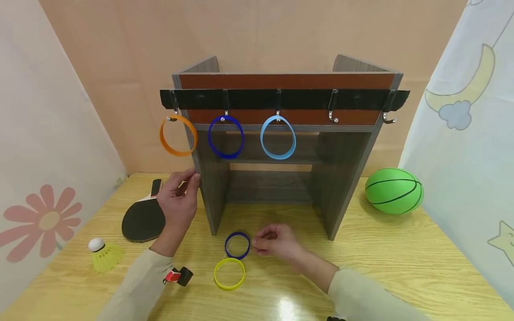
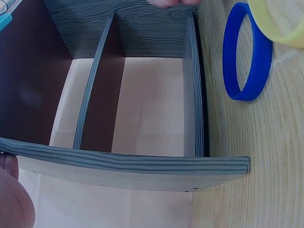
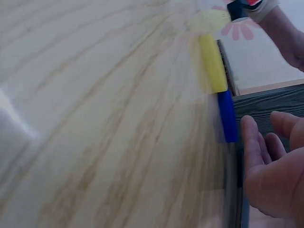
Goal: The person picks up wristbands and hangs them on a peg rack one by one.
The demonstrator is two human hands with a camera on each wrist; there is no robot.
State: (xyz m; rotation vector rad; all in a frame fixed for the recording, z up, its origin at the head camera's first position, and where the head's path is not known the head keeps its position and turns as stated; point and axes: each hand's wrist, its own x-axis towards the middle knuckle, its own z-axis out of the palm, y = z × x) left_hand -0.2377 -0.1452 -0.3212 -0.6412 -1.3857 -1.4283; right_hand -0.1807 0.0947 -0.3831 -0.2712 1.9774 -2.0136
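My left hand (image 1: 179, 196) is at the left side panel of a grey wooden shelf (image 1: 206, 196), thumb and fingertips at its front edge. In the left wrist view, part of that hand shows at the lower left. My right hand (image 1: 277, 243) hovers low over the table with loosely bent fingers, holding nothing. Just left of its fingertips lies a dark blue wristband (image 1: 238, 257); a yellow wristband (image 1: 229, 286) lies nearer me. An orange wristband (image 1: 176, 153), another dark blue wristband (image 1: 230, 156) and a light blue wristband (image 1: 281, 156) hang from hooks on the shelf's black strip (image 1: 253, 99).
Two hooks at the right, including the end hook (image 1: 387, 119), carry no band. On the left lie a table tennis bat (image 1: 142, 220) and a shuttlecock (image 1: 105, 256). A green ball (image 1: 394, 191) sits right of the shelf on the wooden table (image 1: 401, 258).
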